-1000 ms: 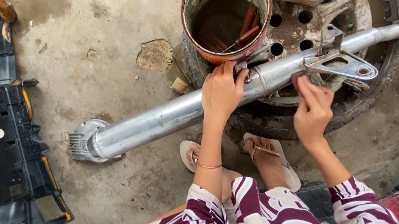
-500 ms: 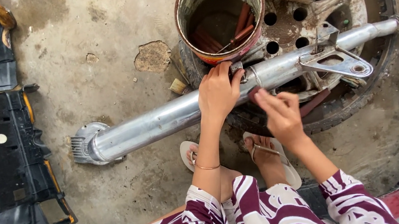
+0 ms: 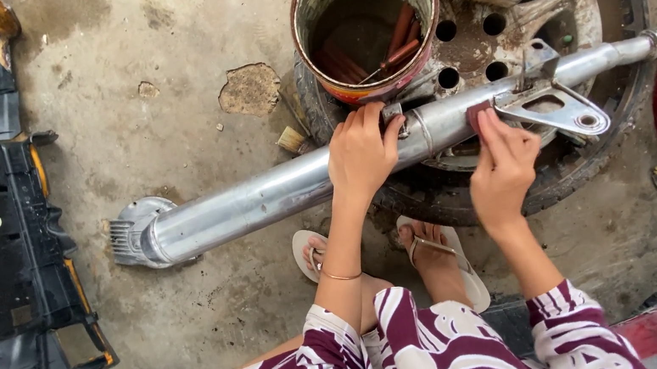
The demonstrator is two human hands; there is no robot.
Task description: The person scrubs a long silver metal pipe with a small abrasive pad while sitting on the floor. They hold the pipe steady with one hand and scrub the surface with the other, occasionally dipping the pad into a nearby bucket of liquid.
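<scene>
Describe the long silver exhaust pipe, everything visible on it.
The exhaust pipe is a long tube of dull, scuffed silver metal, lying nearly level across a tyre and wheel on the concrete floor. Its wider end, finned and capped, rests low at the left; it narrows toward the right, where a flat triangular bracket with a hole sticks out. The left hand grips its middle from above. The right hand presses a small reddish-brown piece against it beside the bracket. A rusty can stands just behind.
</scene>
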